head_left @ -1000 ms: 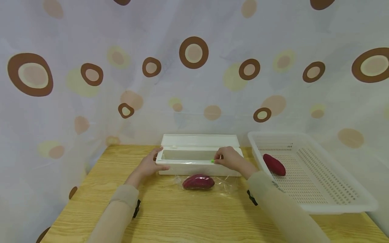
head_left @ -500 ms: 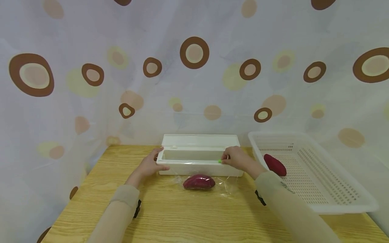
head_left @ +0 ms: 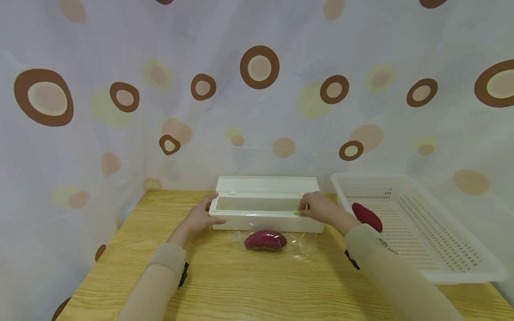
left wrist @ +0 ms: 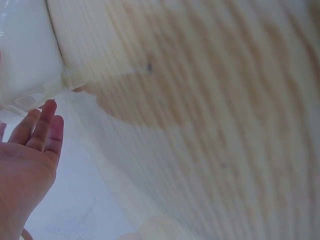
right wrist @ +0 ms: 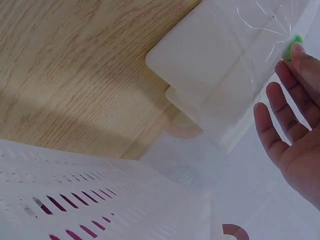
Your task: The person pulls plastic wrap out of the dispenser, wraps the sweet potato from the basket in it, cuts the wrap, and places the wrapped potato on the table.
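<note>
A white cling film dispenser [head_left: 261,223] stands at the back of the table with its lid [head_left: 267,183] raised. At its left end my left hand [head_left: 196,218] holds the box, thumb on the front and fingers at the back corner. My right hand [head_left: 323,208] pinches a small green slide cutter [head_left: 296,212] on the front rim, near the right end. The right wrist view shows thumb and forefinger on that cutter, the other fingers spread apart. Clear cling film [head_left: 299,244] hangs over the front onto the table. On or under it lies a purple-red sweet potato [head_left: 265,240].
A white plastic basket [head_left: 462,258] with slotted sides stands on the right of the table [head_left: 257,285]. Inside it lies another sweet potato [head_left: 367,217]. A patterned curtain [head_left: 281,116] hangs right behind the dispenser.
My right hand has slid the green cutter to the right along the dispenser's front rim. The left hand stays on the left end, and the sweet potato has not moved.
</note>
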Available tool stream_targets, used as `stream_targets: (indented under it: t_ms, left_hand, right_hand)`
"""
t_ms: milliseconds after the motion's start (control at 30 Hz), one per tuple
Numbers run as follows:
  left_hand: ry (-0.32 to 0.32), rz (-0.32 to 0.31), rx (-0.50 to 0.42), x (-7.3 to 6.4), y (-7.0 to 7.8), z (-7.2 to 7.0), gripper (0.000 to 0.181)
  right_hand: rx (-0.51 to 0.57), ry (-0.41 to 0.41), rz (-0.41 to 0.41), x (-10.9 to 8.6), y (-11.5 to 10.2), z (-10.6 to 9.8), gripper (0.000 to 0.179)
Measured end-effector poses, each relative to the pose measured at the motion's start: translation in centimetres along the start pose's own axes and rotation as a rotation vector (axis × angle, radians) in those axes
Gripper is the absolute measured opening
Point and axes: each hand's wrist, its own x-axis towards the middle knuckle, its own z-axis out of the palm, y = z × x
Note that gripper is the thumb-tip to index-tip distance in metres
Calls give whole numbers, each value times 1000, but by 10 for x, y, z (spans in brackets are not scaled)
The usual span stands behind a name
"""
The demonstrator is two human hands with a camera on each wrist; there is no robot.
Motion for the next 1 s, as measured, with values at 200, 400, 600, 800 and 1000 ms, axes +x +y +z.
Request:
stream_targets:
  t_ms: [200,400,600,800,1000]
  left_hand:
    - [-7,-1,-13,0,0,1,97]
    - [-8,-10,-5,0,0,2,96]
    - [-16,-5,-1,-1,4,2,95]
    - [-19,-11,33,-4,6,0,95]
    - [-23,-23,36,-3,2,-2,96]
  right_hand:
    - [1,-3,-29,-3,1,-4,5]
    - [-34,8,-39,-7,3,-4,4]
    - [-44,-2,-54,-13,4,-6,5]
    - [-38,-29,16,-22,9,-15,5]
    - [-108,-27,57,-27,16,-17,6]
